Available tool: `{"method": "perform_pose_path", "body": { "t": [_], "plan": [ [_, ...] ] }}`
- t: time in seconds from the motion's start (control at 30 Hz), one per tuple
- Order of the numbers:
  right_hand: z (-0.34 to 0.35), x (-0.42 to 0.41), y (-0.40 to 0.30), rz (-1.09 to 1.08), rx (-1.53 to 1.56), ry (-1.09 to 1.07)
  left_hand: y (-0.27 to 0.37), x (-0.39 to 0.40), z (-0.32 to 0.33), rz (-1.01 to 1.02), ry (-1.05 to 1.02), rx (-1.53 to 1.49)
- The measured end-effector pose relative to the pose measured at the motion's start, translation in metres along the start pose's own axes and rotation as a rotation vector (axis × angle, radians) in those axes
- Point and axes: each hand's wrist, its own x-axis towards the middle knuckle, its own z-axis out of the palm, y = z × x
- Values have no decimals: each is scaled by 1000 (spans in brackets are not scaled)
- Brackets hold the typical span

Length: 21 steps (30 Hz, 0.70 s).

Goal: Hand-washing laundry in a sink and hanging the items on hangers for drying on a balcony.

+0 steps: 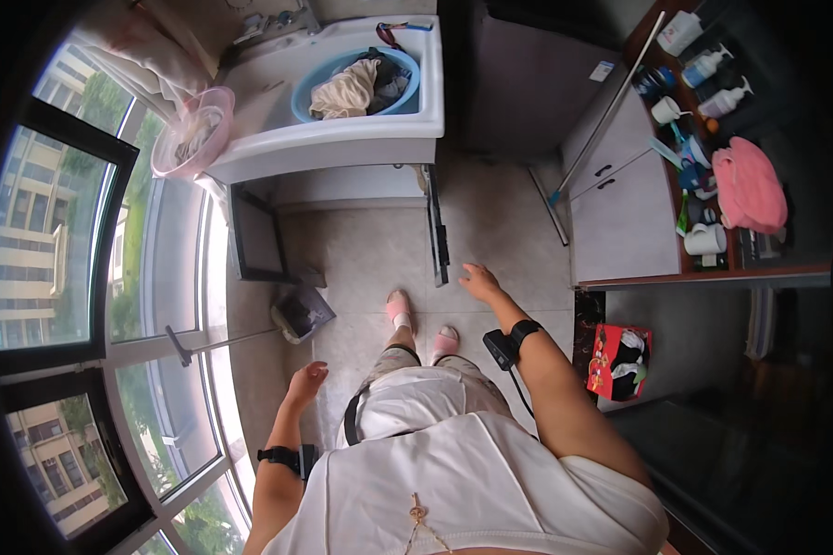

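My right hand (480, 281) is held out over the tiled floor with its fingers apart and nothing in them. Just left of it stands the dark edge of a cabinet door (437, 229), swung out from beneath the sink; a small gap seems to separate the two. My left hand (309, 380) hangs by my left side, empty, fingers loosely bent, below a long-handled dustpan (304, 316). Another swung-out cabinet door (258, 232) is at the left. On the white sink (267, 142), a blue basin (298, 87) holds cream and dark cloths (347, 90).
A pink plastic basket (215, 139) perches on the sink's left corner beside the windows. At right a floor squeegee (554, 198) leans against a cabinet (625, 215) topped with bottles, mugs and a pink cloth (746, 184). A red box (600, 361) of cloths sits below.
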Motion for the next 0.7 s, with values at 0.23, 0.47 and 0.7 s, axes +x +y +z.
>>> {"method": "perform_pose_path", "body": {
  "t": [0.23,0.47,0.7],
  "plan": [
    [39,56,-20,236,66,-67,52,81,-79,22,-20,128],
    [72,106,-46,482,330,-134,59,127,-121,54,-10,122],
    [97,111,-133,341,718,-344,58,149,-129,-22,-99,181]
  ]
}}
